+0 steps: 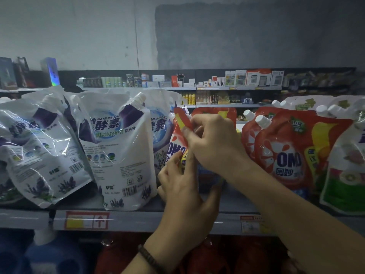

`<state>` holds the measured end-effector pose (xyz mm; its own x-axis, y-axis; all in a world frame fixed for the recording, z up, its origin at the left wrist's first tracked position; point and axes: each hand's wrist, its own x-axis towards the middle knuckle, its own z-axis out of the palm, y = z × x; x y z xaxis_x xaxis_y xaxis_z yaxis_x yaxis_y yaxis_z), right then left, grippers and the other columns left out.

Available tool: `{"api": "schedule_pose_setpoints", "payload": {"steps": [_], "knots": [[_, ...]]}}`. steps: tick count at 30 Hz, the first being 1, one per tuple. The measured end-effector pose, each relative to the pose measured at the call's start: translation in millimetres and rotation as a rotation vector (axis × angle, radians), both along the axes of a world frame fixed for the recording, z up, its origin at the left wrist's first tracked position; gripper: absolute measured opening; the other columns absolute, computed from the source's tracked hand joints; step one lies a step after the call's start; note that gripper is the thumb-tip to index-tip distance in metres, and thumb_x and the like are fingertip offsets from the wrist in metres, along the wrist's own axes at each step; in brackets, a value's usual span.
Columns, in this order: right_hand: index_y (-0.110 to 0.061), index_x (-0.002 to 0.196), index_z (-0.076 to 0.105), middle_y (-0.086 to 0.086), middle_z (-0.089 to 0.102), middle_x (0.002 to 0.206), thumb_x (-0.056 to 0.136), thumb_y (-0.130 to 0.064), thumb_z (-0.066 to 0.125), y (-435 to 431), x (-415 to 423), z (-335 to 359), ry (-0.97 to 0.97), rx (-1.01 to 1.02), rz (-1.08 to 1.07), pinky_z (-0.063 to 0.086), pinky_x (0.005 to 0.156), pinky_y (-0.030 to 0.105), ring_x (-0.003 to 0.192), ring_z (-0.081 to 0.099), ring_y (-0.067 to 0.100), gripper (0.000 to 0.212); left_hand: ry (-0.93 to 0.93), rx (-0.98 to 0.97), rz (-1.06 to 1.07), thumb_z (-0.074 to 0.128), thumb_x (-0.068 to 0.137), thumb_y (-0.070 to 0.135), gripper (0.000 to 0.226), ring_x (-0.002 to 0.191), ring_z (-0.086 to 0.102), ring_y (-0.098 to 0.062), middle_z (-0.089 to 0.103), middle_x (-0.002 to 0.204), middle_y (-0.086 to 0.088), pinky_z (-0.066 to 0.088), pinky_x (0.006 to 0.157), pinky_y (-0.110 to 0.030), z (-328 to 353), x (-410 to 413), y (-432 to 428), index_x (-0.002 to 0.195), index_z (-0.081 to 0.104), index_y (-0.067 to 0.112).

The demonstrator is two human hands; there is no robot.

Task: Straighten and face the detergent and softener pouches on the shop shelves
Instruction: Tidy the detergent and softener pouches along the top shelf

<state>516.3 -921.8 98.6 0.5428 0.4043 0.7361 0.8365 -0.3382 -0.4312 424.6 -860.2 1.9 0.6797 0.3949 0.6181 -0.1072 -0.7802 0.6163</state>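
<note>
A red OMO pouch (177,143) stands edge-on in the middle of the shelf (138,220), turned sideways. My right hand (211,143) grips its upper edge from the right. My left hand (183,186) holds its lower part from the front, fingers up against the label. To the left stand white lavender detergent pouches (118,147), leaning at different angles. More red OMO pouches (286,153) face forward on the right, with a green and white pouch (347,175) at the far right.
The shelf's front rail carries a red and yellow price tag (87,220) and another tag (250,224). Blue and red containers (49,258) fill the dark shelf below. Across the aisle, a far shelf (217,84) holds small boxed goods.
</note>
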Motion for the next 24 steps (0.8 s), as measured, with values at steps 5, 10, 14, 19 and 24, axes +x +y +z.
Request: {"api": "schedule_pose_setpoints", "payload": {"steps": [5, 10, 14, 19, 24], "knots": [[-0.024, 0.08, 0.069, -0.011, 0.067, 0.069, 0.101, -0.028, 0.071, -8.6, 13.2, 4.1, -0.008, -0.021, 0.01, 0.047, 0.06, 0.02, 0.065, 0.063, 0.005, 0.021, -0.076, -0.082, -0.031, 0.026, 0.095, 0.074, 0.068, 0.135, 0.033, -0.011, 0.04, 0.146, 0.014, 0.031, 0.113, -0.038, 2.8, 5.1, 20.8, 0.159, 0.033, 0.051], [-0.021, 0.09, 0.075, -0.009, 0.076, 0.083, 0.101, -0.027, 0.073, -22.2, 31.2, 4.8, 0.064, -0.023, 0.06, 0.06, 0.068, 0.028, 0.075, 0.071, 0.006, 0.013, -0.129, -0.405, -0.115, 0.046, 0.099, 0.06, 0.048, 0.135, 0.057, -0.018, 0.059, 0.142, 0.01, 0.047, 0.115, -0.051, 0.8, 27.2, 64.1, 0.146, 0.045, 0.059], [-0.02, 0.103, 0.079, -0.009, 0.079, 0.095, 0.1, -0.024, 0.074, -29.5, 45.5, 4.6, 0.136, -0.017, 0.117, 0.064, 0.084, 0.036, 0.088, 0.075, 0.008, 0.007, -0.135, -0.553, -0.229, 0.055, 0.111, 0.025, 0.043, 0.112, 0.076, -0.022, 0.073, 0.129, 0.005, 0.061, 0.099, -0.052, 2.4, 32.8, 69.7, 0.15, 0.043, 0.037], [-0.022, 0.103, 0.082, -0.009, 0.079, 0.095, 0.097, -0.023, 0.079, -39.1, 57.3, 9.8, 0.1, -0.057, 0.028, 0.061, 0.081, 0.03, 0.09, 0.074, 0.01, 0.007, -0.048, -0.65, -0.315, 0.086, 0.079, 0.022, 0.08, 0.11, 0.077, -0.017, 0.078, 0.118, 0.002, 0.066, 0.087, -0.039, 1.9, 35.0, 70.9, 0.145, 0.04, 0.026], [-0.021, 0.098, 0.083, -0.007, 0.075, 0.092, 0.093, -0.025, 0.082, -52.7, 56.9, 18.1, 0.023, -0.128, -0.042, 0.052, 0.072, 0.02, 0.081, 0.068, 0.005, 0.007, 0.108, -0.594, -0.36, 0.098, 0.057, 0.029, 0.089, 0.11, 0.076, -0.013, 0.078, 0.116, 0.011, 0.065, 0.083, -0.032, -8.0, 39.9, 74.5, 0.128, 0.046, 0.036]]}}
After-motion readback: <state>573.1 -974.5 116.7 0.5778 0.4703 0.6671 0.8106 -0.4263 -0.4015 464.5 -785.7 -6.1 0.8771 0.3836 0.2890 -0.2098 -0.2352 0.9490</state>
